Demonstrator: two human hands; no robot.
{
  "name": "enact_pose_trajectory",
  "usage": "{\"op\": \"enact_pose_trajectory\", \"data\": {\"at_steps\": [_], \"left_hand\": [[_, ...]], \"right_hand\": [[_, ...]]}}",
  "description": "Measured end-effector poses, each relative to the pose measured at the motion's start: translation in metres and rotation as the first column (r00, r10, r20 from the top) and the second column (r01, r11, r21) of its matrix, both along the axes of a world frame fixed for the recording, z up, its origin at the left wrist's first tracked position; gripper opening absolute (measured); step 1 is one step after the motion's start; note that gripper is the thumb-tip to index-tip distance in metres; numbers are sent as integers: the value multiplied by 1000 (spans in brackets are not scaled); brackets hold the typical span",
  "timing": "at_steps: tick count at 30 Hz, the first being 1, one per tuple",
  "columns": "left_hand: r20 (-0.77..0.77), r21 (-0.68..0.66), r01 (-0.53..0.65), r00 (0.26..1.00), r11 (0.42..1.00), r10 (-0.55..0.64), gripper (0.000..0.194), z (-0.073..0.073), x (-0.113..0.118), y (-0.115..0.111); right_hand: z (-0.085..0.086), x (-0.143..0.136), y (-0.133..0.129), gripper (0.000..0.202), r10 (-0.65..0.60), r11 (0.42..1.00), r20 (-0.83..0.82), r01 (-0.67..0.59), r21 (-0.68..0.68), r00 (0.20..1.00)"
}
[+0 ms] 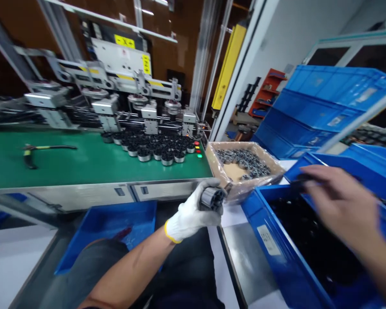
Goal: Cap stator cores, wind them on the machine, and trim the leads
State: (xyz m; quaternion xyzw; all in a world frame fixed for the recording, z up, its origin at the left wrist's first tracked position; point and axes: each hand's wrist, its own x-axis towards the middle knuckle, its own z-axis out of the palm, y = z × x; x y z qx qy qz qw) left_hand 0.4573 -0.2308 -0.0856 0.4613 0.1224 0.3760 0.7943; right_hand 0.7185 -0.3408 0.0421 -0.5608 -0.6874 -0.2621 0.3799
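My left hand (pixel 194 212), in a white glove with a yellow cuff, is closed around a grey cylindrical metal part (pixel 212 198) with dark slots in its end. Bare and blurred, my right hand (pixel 341 201) is over a blue bin (pixel 276 262) of black parts (pixel 309 231). Its fingers are pinched on a small black part (pixel 300 183), smeared by motion. Between the hands, further back, a plastic-lined cardboard box (pixel 238 189) holds many grey metal parts (pixel 254 161).
Black-topped metal rings (pixel 167 158) cluster on the green bench (pixel 93 167), before a machine. Pliers (pixel 30 154) lie at the left. Stacked blue crates (pixel 328 103) stand at the right; a blue tray (pixel 131 214) is below the bench.
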Motion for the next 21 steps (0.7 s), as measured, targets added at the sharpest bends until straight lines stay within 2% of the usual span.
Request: {"op": "enact_pose_trajectory", "data": {"at_steps": [2, 4, 7, 9, 12, 14, 17, 21], "left_hand": [[-79, 39, -4, 997, 999, 7, 91, 4, 3, -8], [-165, 83, 4, 986, 997, 10, 95, 7, 6, -16], [-273, 197, 23, 961, 980, 32, 92, 12, 11, -28], [-322, 253, 24, 945, 967, 61, 87, 14, 13, -34], [-352, 290, -10, 929, 957, 116, 80, 14, 15, -36], [-361, 319, -25, 921, 947, 145, 78, 13, 15, -35], [-349, 330, -22, 926, 944, 143, 79, 11, 13, -33], [-348, 328, 2, 930, 945, 119, 77, 13, 12, -33]], "right_hand": [[-26, -23, 5, 14, 196, 972, -43, -200, -124, 980], [-52, -52, 7, 25, 353, 919, -157, -373, -125, 922], [-76, -80, 4, 33, 394, 910, -231, -412, -38, 890], [-80, -83, 0, 36, 393, 910, -224, -413, -48, 892], [-77, -73, -7, 45, 426, 874, -197, -457, -162, 883], [-77, -67, -8, 52, 423, 873, -149, -446, -198, 894], [-81, -64, -6, 50, 385, 914, -16, -384, -133, 923], [-88, -64, -4, 42, 361, 932, 79, -355, -78, 929]]}}
